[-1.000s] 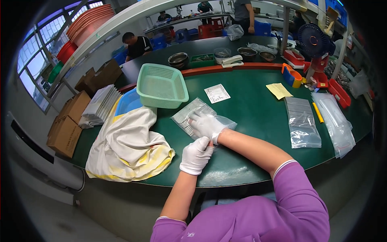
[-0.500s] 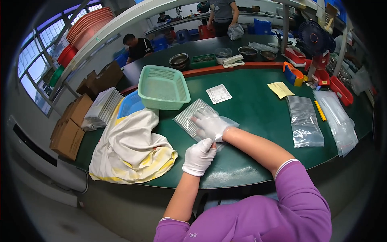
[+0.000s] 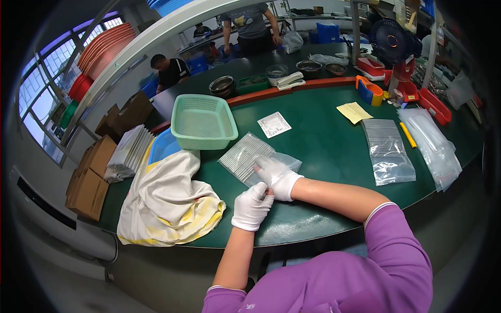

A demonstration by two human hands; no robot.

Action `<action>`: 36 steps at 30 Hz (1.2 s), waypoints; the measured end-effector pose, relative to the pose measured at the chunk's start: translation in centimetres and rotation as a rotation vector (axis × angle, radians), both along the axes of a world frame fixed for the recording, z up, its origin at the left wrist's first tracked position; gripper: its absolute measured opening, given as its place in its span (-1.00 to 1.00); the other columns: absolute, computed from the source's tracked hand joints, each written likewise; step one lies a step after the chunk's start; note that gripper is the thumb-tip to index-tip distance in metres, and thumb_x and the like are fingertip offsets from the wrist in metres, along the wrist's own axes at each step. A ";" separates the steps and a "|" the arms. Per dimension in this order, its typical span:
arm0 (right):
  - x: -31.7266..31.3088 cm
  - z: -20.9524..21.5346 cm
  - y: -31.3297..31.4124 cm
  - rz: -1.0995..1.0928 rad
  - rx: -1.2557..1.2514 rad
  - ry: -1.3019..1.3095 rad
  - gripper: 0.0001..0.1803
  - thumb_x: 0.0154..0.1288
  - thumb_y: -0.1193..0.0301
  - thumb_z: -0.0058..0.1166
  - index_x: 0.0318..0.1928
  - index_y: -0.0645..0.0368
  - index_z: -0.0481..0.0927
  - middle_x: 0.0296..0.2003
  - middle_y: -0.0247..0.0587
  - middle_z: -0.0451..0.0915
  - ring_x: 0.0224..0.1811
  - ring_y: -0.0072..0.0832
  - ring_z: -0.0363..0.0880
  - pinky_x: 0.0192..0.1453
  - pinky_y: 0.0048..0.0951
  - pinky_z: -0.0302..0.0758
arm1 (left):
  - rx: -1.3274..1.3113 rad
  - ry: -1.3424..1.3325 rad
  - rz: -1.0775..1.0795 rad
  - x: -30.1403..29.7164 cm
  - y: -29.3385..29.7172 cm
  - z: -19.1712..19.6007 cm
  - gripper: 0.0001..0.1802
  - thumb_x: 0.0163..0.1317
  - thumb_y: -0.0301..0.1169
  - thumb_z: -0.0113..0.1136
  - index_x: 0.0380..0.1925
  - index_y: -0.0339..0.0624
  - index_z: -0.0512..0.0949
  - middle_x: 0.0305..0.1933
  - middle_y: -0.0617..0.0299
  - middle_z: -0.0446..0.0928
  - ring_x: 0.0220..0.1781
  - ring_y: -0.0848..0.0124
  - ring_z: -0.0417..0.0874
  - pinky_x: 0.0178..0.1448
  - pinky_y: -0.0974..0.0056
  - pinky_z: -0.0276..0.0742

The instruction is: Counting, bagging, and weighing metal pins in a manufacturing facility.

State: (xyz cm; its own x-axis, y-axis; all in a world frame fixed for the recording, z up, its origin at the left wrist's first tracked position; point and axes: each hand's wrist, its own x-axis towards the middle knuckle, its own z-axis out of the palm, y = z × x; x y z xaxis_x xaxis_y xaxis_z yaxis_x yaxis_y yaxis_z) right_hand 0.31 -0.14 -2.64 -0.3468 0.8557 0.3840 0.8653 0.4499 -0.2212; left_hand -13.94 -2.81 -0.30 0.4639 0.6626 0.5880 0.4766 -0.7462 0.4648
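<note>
A clear plastic bag [image 3: 245,156] lies in front of me, with a row of thin grey rods side by side in its far part. White gloves cover both hands. My left hand [image 3: 251,206] is closed, pinching the bag's near edge beside my right wrist. My right hand [image 3: 278,178] rests on the near part of the bag, fingers stretched out toward the rods. Film shows around those fingers; whether they are over or under it I cannot tell. Farther right lies a similar bag of grey rods [image 3: 383,143], out of reach of both hands.
A green basket [image 3: 203,141] overlaps a blue tray [image 3: 162,148], beside a crumpled white cloth [image 3: 162,203]. A printed card [image 3: 274,125], yellow note [image 3: 354,112], yellow cutter [image 3: 407,135] and flat clear bags [image 3: 430,148] lie about. Cartons [image 3: 86,193] stand left; metal bowls [image 3: 222,86] line the back.
My right hand has drawn back a little toward me, away from the rods. My left hand keeps its pinch on the bag's edge. The head view has shifted slightly.
</note>
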 end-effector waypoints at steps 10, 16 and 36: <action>2.1 1.9 -3.7 0.082 -0.132 -0.052 -0.46 -0.02 0.27 0.08 -0.03 0.32 0.36 0.02 0.11 0.31 0.13 -0.02 0.23 0.20 -0.16 0.19 | -0.101 -0.011 -0.012 -0.1 0.0 -0.2 -0.78 -0.11 -0.35 0.33 -0.51 -0.12 0.47 -0.75 0.29 0.32 -0.74 0.44 0.32 -0.61 0.39 0.29; 5.7 1.4 -8.6 0.251 0.050 -0.007 -0.57 0.03 0.26 0.04 -0.10 0.26 0.46 -0.04 -0.09 0.39 0.06 -0.19 0.31 0.12 -0.26 0.28 | -0.020 0.168 0.034 0.4 -0.9 1.0 -0.76 -0.15 -0.38 0.32 -0.41 -0.15 0.54 -0.60 0.23 0.38 -0.62 0.40 0.39 -0.50 0.35 0.34; 8.9 1.1 -10.8 0.313 -0.040 0.141 -0.70 -0.01 0.34 0.07 -0.23 0.19 0.55 -0.16 -0.13 0.48 -0.10 -0.23 0.44 -0.01 -0.31 0.40 | -0.149 0.409 0.145 -0.3 -2.1 0.8 -0.69 -0.15 -0.61 0.03 -0.31 -0.17 0.54 -0.42 0.09 0.46 -0.46 0.23 0.52 -0.32 0.27 0.44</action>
State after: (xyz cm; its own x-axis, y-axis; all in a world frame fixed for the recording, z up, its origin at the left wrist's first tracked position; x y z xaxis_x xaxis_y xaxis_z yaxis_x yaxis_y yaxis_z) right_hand 9.18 -10.90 -1.54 -0.5405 0.7319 0.4150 0.6463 0.6770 -0.3522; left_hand -14.24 -4.91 0.45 0.5339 0.8014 0.2696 0.7380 -0.5973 0.3140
